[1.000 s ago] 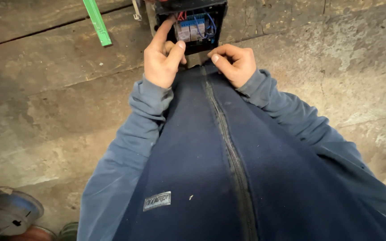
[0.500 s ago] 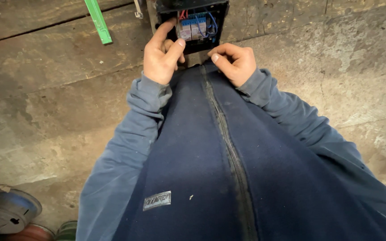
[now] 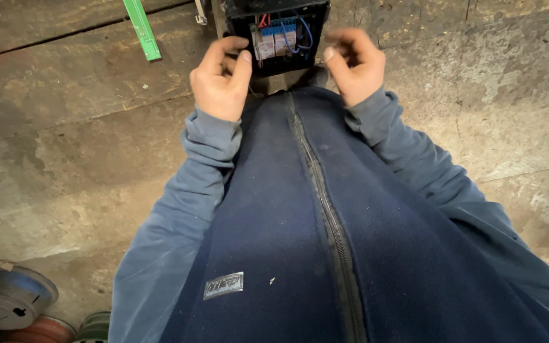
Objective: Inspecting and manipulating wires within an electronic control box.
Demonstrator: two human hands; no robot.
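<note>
Hands flank the open black box: left hand and right hand both loosely curled, holding nothing.

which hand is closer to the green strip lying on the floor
Left. The left hand is at the left edge of the open black electrical box, right of the flat green strip. The right hand is beyond the box's far side, clearly farther away.

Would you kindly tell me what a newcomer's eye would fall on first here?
Top centre, an open black box shows red and blue wires. The left hand touches its left edge, while the right hand hovers curled at its right. A dark blue zipped fleece fills the middle, and a green strip lies upper left.
</note>
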